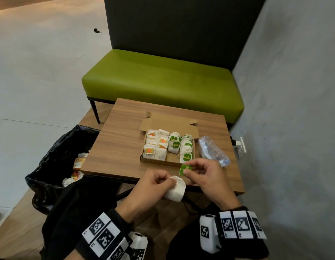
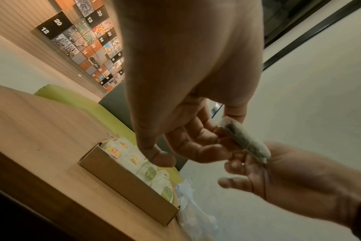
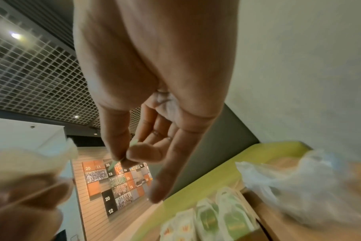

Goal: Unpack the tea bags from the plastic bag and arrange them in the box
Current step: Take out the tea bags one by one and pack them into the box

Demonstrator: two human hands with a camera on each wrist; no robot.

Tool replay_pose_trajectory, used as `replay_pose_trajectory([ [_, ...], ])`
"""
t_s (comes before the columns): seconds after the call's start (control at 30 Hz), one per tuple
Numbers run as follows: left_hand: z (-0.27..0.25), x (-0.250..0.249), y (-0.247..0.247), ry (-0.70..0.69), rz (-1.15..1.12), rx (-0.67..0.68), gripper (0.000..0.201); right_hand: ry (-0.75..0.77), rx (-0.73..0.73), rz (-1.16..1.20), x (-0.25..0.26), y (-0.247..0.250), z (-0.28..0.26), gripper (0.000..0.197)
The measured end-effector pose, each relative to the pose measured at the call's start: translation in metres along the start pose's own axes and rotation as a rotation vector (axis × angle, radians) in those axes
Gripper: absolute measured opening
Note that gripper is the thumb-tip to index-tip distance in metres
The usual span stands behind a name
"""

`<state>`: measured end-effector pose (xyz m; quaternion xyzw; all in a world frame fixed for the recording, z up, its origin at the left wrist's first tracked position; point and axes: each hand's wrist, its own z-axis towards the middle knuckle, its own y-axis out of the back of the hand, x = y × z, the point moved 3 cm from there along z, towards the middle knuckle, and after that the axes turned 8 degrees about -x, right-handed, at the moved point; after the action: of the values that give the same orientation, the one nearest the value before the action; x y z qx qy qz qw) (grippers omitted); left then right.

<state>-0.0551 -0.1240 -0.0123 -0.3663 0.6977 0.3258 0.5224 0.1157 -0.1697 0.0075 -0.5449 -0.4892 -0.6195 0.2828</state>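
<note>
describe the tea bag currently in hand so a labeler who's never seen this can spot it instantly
Start at the wooden table with the open cardboard box. Just in front of its near edge, the left hand holds a white tea bag. It alone is outside the box, its string running to a green tag pinched by the right hand.

We see a small wood-grain counter (image 1: 123, 147) standing before a green bench. On it rests an open cardboard box (image 1: 153, 162), lid flap folded back, with rows of tea bags (image 1: 174, 143) inside. Just beside the box's right wall lies a crumpled clear plastic bag (image 1: 211, 150).
</note>
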Motion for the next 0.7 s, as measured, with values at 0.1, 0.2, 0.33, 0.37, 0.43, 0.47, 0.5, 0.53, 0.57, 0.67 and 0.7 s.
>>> replay_pose_trajectory([
  [0.1, 0.005, 0.003, -0.002, 0.001, 0.060, -0.046, 0.042, 0.115, -0.051, -0.088, 0.012, -0.002, 0.002, 0.010],
  [0.2, 0.008, 0.004, -0.003, 0.032, 0.062, -0.087, 0.035, 0.281, -0.107, -0.204, 0.020, -0.008, -0.003, 0.010],
  [0.33, 0.011, 0.006, -0.001, 0.114, -0.093, -0.115, 0.029, 0.564, -0.116, -0.449, 0.020, -0.016, -0.013, 0.015],
  [0.37, 0.011, 0.007, -0.001, 0.135, -0.143, -0.106, 0.029, 0.583, -0.110, -0.498, 0.016, -0.018, -0.014, 0.017],
  [0.43, 0.014, 0.010, -0.001, 0.186, -0.239, -0.098, 0.032, 0.578, -0.113, -0.544, 0.009, -0.020, -0.013, 0.016],
  [0.47, 0.015, 0.012, -0.001, 0.212, -0.287, -0.099, 0.033, 0.567, -0.126, -0.551, 0.005, -0.019, -0.012, 0.013],
  [0.5, 0.016, 0.013, -0.001, 0.227, -0.319, -0.097, 0.034, 0.557, -0.134, -0.553, 0.002, -0.019, -0.011, 0.012],
  [0.53, 0.016, 0.013, -0.002, 0.224, -0.324, -0.086, 0.034, 0.544, -0.132, -0.557, 0.001, -0.018, -0.010, 0.015],
  [0.57, 0.016, 0.013, -0.001, 0.203, -0.295, -0.073, 0.032, 0.527, -0.114, -0.554, -0.001, -0.018, -0.009, 0.020],
  [0.67, 0.019, 0.014, 0.001, 0.136, -0.226, -0.043, 0.018, 0.435, -0.047, -0.444, -0.006, -0.016, -0.004, 0.028],
  [0.7, 0.021, 0.015, 0.003, 0.131, -0.232, -0.046, 0.015, 0.382, -0.050, -0.351, -0.009, -0.015, -0.003, 0.023],
])
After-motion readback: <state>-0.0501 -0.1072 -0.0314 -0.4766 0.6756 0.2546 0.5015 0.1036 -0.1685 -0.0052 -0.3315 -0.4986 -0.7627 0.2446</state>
